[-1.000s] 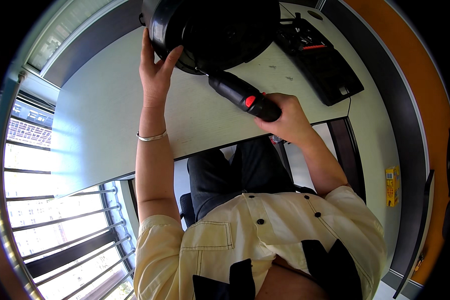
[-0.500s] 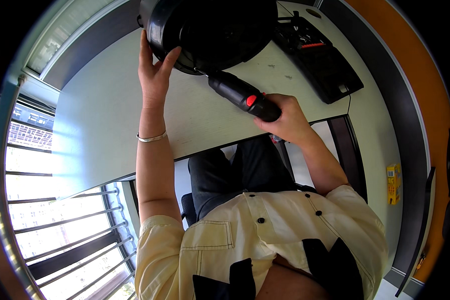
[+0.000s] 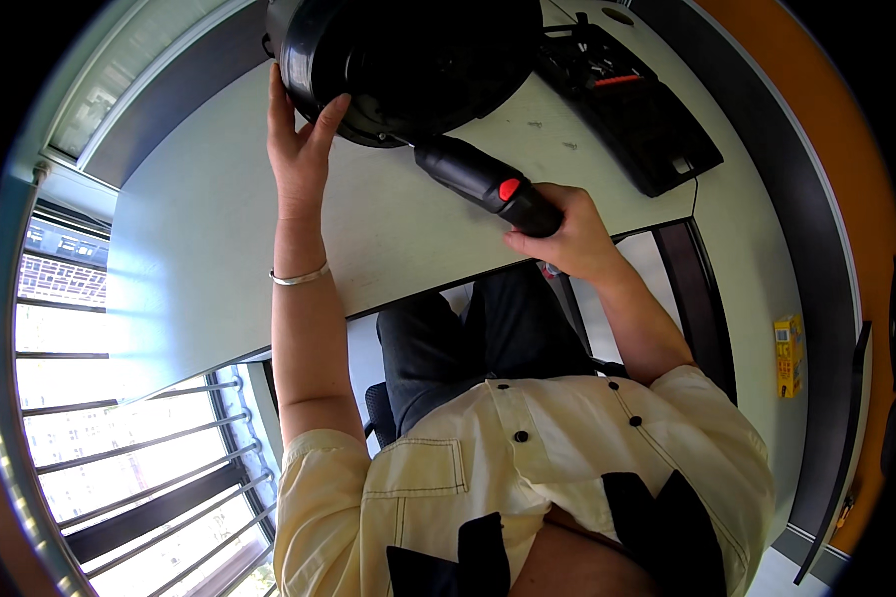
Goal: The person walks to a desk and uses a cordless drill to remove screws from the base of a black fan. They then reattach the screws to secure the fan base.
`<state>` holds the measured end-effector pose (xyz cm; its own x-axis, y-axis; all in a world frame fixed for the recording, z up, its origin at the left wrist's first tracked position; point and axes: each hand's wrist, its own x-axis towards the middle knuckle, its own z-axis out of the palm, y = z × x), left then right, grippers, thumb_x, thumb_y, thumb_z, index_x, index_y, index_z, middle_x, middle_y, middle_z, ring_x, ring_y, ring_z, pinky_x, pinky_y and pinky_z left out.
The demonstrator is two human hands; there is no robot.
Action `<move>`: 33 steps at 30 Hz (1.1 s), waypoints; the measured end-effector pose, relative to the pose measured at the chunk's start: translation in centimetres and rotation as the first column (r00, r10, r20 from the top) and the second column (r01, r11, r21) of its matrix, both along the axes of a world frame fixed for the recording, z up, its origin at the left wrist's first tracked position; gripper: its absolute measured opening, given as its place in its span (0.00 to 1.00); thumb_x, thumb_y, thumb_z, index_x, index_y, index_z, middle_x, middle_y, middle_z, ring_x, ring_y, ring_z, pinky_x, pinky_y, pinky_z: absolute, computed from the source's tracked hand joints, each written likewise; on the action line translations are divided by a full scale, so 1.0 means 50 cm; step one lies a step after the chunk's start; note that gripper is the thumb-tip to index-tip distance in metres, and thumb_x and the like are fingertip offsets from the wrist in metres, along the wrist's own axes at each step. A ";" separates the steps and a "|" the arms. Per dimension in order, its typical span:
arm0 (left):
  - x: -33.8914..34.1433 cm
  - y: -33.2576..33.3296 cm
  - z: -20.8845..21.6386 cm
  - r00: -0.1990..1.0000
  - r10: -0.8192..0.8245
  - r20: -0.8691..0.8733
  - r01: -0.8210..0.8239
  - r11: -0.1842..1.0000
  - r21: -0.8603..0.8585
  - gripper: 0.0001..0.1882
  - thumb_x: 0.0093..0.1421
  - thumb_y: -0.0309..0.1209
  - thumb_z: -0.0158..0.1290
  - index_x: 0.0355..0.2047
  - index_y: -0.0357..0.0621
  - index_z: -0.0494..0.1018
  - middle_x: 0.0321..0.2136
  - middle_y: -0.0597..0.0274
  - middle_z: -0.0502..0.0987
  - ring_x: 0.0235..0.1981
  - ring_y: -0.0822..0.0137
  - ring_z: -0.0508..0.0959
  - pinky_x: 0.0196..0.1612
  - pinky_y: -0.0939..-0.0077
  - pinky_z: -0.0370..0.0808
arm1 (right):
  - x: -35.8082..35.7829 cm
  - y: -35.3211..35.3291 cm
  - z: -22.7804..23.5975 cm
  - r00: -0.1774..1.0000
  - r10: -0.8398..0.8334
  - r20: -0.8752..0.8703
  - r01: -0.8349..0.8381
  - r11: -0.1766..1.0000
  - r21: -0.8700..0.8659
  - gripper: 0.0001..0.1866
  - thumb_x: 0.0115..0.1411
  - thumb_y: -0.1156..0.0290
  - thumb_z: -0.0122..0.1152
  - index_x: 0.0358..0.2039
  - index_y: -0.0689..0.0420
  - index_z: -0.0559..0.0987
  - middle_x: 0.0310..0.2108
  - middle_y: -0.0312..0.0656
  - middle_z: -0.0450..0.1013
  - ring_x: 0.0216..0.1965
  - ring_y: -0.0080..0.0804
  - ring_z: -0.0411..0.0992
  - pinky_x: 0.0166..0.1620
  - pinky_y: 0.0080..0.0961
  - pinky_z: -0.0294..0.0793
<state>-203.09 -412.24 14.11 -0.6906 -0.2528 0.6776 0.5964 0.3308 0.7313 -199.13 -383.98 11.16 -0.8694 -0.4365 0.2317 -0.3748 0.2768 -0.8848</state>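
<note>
A large, round black tub-like object (image 3: 309, 62), glossy at its side, stands on the desk at the far edge of view, partly cut off. My left hand (image 3: 299, 154) grips its near left side, thumb apart from the fingers. Closed around the handle end of a black cordless screwdriver (image 3: 468, 174) with a red button is my right hand (image 3: 579, 237). The screwdriver slants up and left, its thin metal bit reaching a small screw-like spot on the tub's near lower rim. Whether the bit sits in the screw is too small to tell.
On the pale desk (image 3: 204, 224), right of the tub, an open black tool case (image 3: 642, 124) holds bits and a red strip. A yellow box (image 3: 788, 356) lies farther right by a dark panel. A barred window (image 3: 139, 438) is at the left.
The tub and my left hand have shifted slightly left in view. The screwdriver has turned a little about its length, and its handle end sits slightly higher.
</note>
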 end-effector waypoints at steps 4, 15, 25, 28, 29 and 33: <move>0.000 -0.002 0.004 1.000 0.002 -0.006 -0.002 1.000 -0.007 0.43 0.52 0.31 0.60 0.61 0.32 0.46 0.48 0.50 0.64 0.45 0.64 0.71 0.46 0.73 0.75 | -0.002 -0.006 0.007 1.000 0.013 0.017 -0.014 1.000 0.027 0.16 0.38 0.69 0.66 0.27 0.65 0.76 0.18 0.42 0.70 0.20 0.29 0.67 0.28 0.24 0.67; 0.004 0.001 0.003 0.999 0.027 0.019 -0.027 1.000 -0.013 0.43 0.52 0.31 0.60 0.60 0.31 0.46 0.49 0.48 0.64 0.46 0.63 0.72 0.46 0.71 0.75 | 0.000 -0.012 0.008 1.000 0.016 -0.008 -0.016 1.000 0.023 0.14 0.38 0.69 0.68 0.21 0.62 0.74 0.18 0.36 0.68 0.21 0.22 0.64 0.27 0.21 0.64; 0.000 -0.008 0.000 1.000 -0.003 0.004 0.003 1.000 0.002 0.42 0.52 0.29 0.60 0.60 0.31 0.46 0.50 0.49 0.63 0.47 0.64 0.70 0.48 0.72 0.74 | -0.002 -0.011 0.018 0.999 0.006 -0.043 -0.002 0.995 0.096 0.15 0.38 0.70 0.66 0.27 0.65 0.77 0.19 0.46 0.72 0.20 0.34 0.70 0.29 0.26 0.69; 0.000 -0.007 0.000 1.000 -0.010 -0.002 0.010 1.000 0.008 0.42 0.52 0.28 0.60 0.60 0.31 0.46 0.49 0.49 0.63 0.47 0.64 0.70 0.48 0.72 0.74 | -0.002 -0.013 0.017 0.998 0.002 -0.069 0.003 0.997 0.074 0.14 0.38 0.70 0.66 0.25 0.65 0.76 0.18 0.44 0.71 0.20 0.32 0.69 0.28 0.25 0.68; 0.000 -0.005 0.001 1.000 -0.014 -0.005 0.014 1.000 0.012 0.42 0.52 0.28 0.60 0.60 0.31 0.46 0.49 0.50 0.63 0.47 0.64 0.70 0.47 0.72 0.74 | -0.002 -0.013 0.015 0.997 -0.002 -0.073 0.007 0.998 0.068 0.14 0.38 0.69 0.67 0.24 0.65 0.75 0.18 0.42 0.69 0.20 0.29 0.67 0.28 0.24 0.66; 0.000 -0.002 0.004 1.000 -0.013 -0.001 0.013 1.000 0.004 0.42 0.52 0.28 0.59 0.60 0.31 0.46 0.48 0.49 0.64 0.46 0.64 0.71 0.47 0.72 0.74 | -0.004 -0.011 0.019 0.990 0.020 -0.139 -0.008 0.997 0.082 0.13 0.39 0.72 0.64 0.26 0.64 0.77 0.20 0.46 0.72 0.21 0.35 0.71 0.29 0.26 0.70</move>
